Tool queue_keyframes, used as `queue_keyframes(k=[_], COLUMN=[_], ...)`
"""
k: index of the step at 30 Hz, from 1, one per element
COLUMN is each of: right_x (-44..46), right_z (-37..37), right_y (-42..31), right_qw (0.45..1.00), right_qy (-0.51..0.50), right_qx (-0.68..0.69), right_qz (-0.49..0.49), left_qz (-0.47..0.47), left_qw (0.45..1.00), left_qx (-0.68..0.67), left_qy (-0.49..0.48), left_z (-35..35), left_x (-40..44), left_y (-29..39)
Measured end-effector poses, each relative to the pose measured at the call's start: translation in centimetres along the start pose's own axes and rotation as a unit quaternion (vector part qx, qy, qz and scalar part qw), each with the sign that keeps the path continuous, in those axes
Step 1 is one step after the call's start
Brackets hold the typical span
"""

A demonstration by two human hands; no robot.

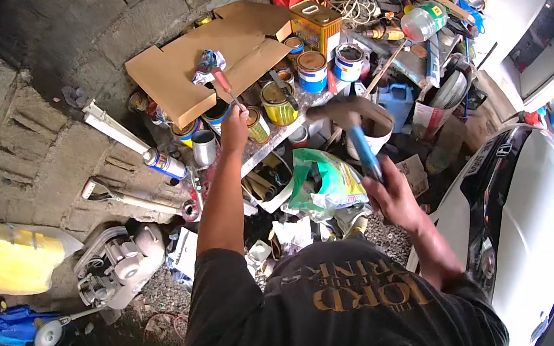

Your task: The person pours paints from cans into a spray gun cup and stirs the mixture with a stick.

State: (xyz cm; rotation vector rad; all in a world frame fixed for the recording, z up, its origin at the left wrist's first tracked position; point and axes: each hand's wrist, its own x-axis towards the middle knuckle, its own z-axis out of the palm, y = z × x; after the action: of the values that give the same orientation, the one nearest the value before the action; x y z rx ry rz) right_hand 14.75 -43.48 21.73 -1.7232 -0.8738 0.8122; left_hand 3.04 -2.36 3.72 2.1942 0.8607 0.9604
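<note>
My left hand is closed around the shaft of a screwdriver, whose red handle points up and away. It is above the front row of paint cans, near a grey metal cup. In my right hand is a hammer with a blue handle, held by its lower end. The hammer's dark head is raised in front of a white bucket. The screwdriver's tip is too small to make out beside my fingers.
Flattened cardboard covers the back of the cluttered bench. A green plastic bag lies below its front edge. At the right stands a white and black vehicle part; a caulking gun leans at the left.
</note>
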Motion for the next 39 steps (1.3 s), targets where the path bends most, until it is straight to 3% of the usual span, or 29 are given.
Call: queue_keyframes(k=[3, 7, 11, 18, 22, 25, 32, 36, 39], right_x=[3.1, 7.1, 11.5, 15.7, 16.7, 16.1, 12.2, 12.7, 17.5], right_z=[0.9, 2.5, 3.9, 6.3, 6.4, 6.3, 5.6, 6.1, 6.7], right_y=[-6.8, -15.1, -18.2, -16.5, -14.6, -15.5, -21.5, -21.4, -13.1], right_qw=[0.993, 0.953, 0.894, 0.849, 0.852, 0.859, 0.835, 0.850, 0.827], right_qy=[-0.038, -0.019, -0.025, -0.082, -0.057, -0.067, 0.106, 0.107, 0.032], right_qx=[-0.078, -0.208, -0.304, -0.475, -0.439, -0.447, -0.295, -0.284, -0.404], right_qz=[-0.084, -0.220, -0.328, -0.216, -0.279, -0.240, -0.453, -0.430, -0.390], left_qz=[0.065, -0.022, -0.028, -0.010, 0.007, 0.001, -0.007, -0.018, 0.025], left_qw=[0.997, 0.999, 0.999, 0.998, 0.998, 0.997, 0.998, 0.999, 0.996], left_qx=[0.024, 0.030, 0.043, 0.057, 0.056, 0.066, 0.046, 0.036, 0.063], left_qy=[0.023, -0.008, 0.006, 0.029, 0.039, 0.035, 0.037, 0.029, 0.058], left_z=[0.5, 0.2, 0.6, 1.0, 1.2, 1.2, 0.8, 1.0, 2.3], left_x=[-0.1, -0.3, -0.4, -0.5, -0.4, -0.4, -0.5, -0.4, -0.7], left_y=[-0.6, 0.6, 0.4, -0.6, -0.7, -0.8, 0.1, 0.0, -1.8])
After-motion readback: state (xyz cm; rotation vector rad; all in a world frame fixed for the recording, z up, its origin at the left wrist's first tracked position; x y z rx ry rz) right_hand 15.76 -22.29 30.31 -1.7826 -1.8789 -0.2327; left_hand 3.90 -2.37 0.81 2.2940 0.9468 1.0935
